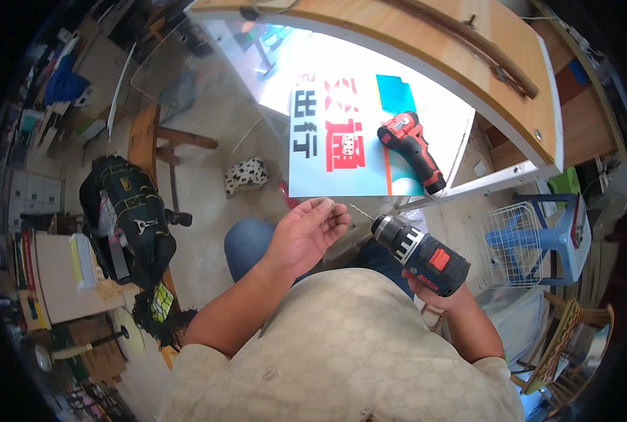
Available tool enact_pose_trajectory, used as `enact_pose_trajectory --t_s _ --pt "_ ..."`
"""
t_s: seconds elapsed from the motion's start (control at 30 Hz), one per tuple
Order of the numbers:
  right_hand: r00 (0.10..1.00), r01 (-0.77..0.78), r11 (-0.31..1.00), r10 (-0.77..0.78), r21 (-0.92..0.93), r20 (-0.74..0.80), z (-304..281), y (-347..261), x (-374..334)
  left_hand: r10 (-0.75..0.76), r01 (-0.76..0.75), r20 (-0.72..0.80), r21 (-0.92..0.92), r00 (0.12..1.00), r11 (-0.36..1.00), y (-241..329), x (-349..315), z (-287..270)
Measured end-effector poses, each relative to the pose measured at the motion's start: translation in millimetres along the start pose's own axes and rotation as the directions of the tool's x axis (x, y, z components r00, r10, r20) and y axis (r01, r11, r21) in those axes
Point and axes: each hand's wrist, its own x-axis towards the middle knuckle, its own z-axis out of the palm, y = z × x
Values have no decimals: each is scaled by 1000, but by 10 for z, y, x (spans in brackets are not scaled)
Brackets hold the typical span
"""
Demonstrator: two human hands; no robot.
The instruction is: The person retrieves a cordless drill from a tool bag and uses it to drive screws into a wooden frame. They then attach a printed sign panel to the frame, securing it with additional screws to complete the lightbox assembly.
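My right hand is wrapped round the handle of a dark cordless drill with a red switch on top. A thin twist drill bit sticks out of its chuck toward the left. Just left of the bit's tip is my left hand, thumb and forefinger pinched together, the other fingers curled; anything between them is too small to make out. Beyond both hands, a smaller red and black cordless driver lies on a white and pale blue printed sheet with red and black characters.
A wooden-topped frame rises over the sheet. On the left, a black tool bag sits by a wooden bench. A cow-spotted item is on the floor. To the right stand a white wire basket and a blue plastic stool.
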Motion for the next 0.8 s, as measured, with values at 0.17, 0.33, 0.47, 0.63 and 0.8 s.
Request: enact_pose_trajectory --t_s 0.17,0.33,0.47,0.63,0.8 --pt "999 -23 997 20 73 35 43 34 200 -5 7 16 -105 1000 994 -9 81 -42" --pt "1000 -1 987 -4 159 31 89 41 225 -32 28 -48 -81 998 996 -13 133 -77" --pt "1000 -4 1000 4 -16 -4 -85 5 106 -21 22 -126 4 992 1000 15 174 -157" --pt "970 -241 970 242 -37 6 -460 139 -470 -61 67 -128 37 990 997 99 184 -239" --pt "871 -492 615 357 -617 -338 -307 1101 -1170 -51 59 -120 65 991 996 162 260 -187"
